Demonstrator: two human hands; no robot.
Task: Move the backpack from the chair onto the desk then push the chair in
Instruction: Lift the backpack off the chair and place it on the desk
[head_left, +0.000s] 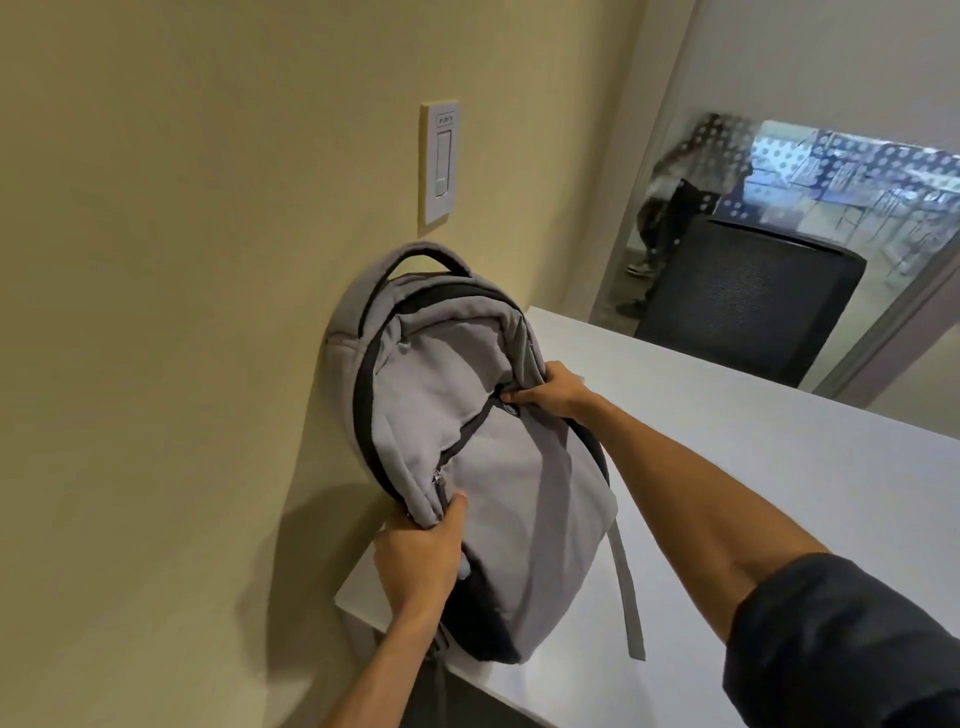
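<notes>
A grey backpack (498, 467) with black trim stands upright on the left end of the white desk (753, 467), its back leaning against the yellow wall. My left hand (421, 561) grips a fold of fabric at its lower left side. My right hand (550, 389) pinches the front pocket near a zipper on its right side. A grey strap hangs down over the desk's near edge. A black mesh-backed chair (748, 306) stands beyond the desk's far side; only its backrest shows.
A white light switch (440, 161) is on the wall just above the backpack. A glass panel (831, 197) behind the chair shows a person's legs outside and reflections. The desk surface stretches to the right.
</notes>
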